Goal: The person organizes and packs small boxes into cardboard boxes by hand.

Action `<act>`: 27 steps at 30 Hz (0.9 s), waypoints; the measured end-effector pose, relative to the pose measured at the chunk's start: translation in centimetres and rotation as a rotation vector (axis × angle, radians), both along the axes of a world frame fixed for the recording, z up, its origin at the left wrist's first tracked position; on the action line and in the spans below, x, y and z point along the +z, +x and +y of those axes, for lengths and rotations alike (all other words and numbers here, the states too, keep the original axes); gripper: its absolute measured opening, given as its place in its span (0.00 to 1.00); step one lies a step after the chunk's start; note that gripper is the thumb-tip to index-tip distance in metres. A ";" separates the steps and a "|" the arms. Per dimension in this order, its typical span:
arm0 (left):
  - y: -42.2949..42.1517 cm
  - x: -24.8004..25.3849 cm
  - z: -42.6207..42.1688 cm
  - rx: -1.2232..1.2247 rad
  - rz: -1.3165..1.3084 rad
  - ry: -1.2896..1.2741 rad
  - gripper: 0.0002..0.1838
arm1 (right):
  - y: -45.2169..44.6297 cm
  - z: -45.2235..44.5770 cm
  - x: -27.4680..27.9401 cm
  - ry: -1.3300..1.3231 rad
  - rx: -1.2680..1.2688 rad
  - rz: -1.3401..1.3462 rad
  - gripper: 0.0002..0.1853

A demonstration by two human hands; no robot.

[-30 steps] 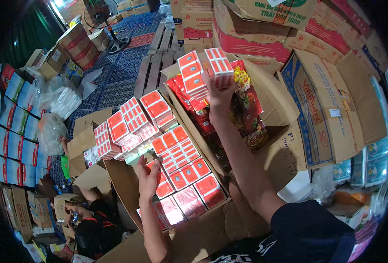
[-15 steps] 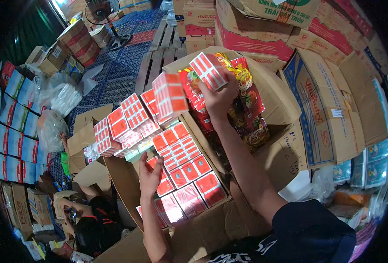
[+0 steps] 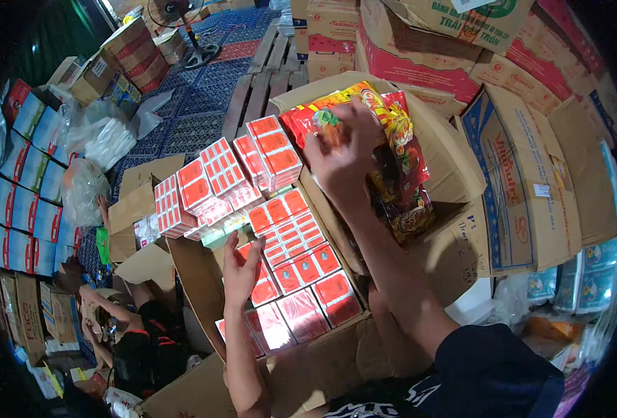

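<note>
My left hand [image 3: 239,274] is over the open carton [image 3: 191,279], fingers apart and holding nothing, beside red-and-white shrink-wrapped packs of small boxes [image 3: 298,317]. More red-and-white packs [image 3: 218,171] are heaped at the carton's far end, where a taller pack [image 3: 275,150] stands at the right. My right hand [image 3: 347,164], slightly blurred, is above a second carton [image 3: 451,157] with red and yellow food pouches [image 3: 402,139] in it. Its thumb and fingers are apart, with no pack visible between them.
A Vinut carton [image 3: 514,181] stands to the right, and stacked cartons [image 3: 420,52] rise behind. Blue-and-white packages [image 3: 19,188] and plastic bags [image 3: 89,184] are at the left. Another person [image 3: 138,341] sits at lower left. A fan [image 3: 197,52] stands on the patterned floor mat.
The pack in my right hand is no longer seen there, and that hand has come lower over the pouches. The blurred pack near the heap now stands still on it. My left hand stays nearly in place.
</note>
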State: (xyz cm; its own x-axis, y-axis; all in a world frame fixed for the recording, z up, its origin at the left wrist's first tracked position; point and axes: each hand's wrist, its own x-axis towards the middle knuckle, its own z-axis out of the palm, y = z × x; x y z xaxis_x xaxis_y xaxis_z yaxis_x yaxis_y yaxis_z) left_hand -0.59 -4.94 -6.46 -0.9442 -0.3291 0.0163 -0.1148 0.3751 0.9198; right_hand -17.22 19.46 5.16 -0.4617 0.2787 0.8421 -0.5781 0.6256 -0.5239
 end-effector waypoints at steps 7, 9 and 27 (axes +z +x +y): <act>0.1 2.5 0.9 -0.013 -0.152 0.078 0.42 | 2.3 -3.6 -1.0 0.284 0.373 -0.161 0.38; 0.1 2.6 1.0 -0.013 -0.151 0.078 0.42 | 2.2 -4.1 -1.9 0.169 0.415 -0.382 0.38; -0.2 -0.7 -0.2 -0.046 -0.120 0.141 0.32 | -2.3 -0.2 -3.5 -1.332 1.032 -0.261 0.20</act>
State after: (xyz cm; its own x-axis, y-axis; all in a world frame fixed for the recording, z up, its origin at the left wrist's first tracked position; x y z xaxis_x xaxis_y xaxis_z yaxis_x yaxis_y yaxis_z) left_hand -0.80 -5.12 -7.16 -0.9508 -0.2761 -0.1402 -0.2123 0.2513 0.9443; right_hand -19.47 19.28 1.70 -0.9661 0.1940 0.1701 -0.2529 -0.8428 -0.4751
